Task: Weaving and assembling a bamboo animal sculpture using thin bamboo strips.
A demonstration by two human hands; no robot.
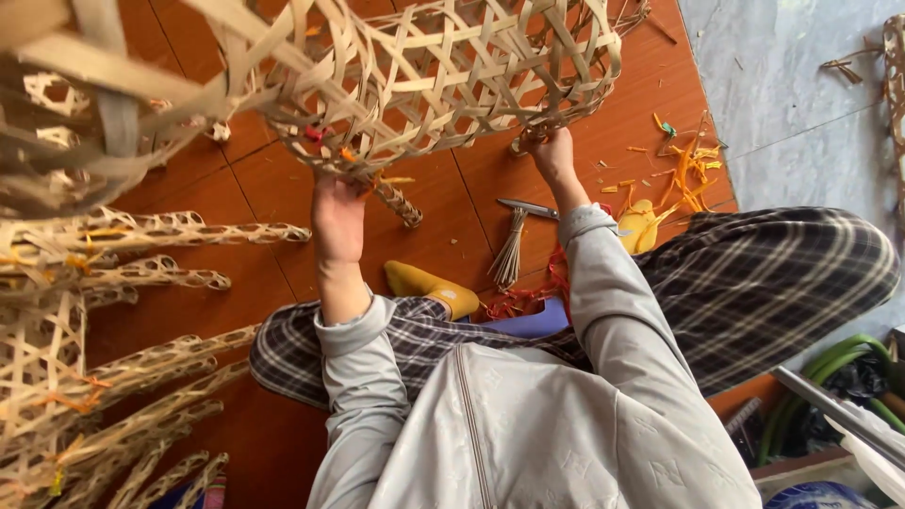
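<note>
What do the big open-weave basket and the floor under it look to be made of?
Basket: flat pale strips, likely split bamboo or cane, matte and unpainted, woven in an open lattice. Both hands, left hand and right hand, hold its lower rim. Floor: glossy reddish-brown squares with thin joints, probably glazed tile.

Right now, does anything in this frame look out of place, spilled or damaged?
Mostly tidy work. The left hand and right hand grip the rim of the woven bamboo basket, which looks intact. The one untidy spot is the orange strip scraps scattered over the red floor, beside a knife lying loose.
</note>
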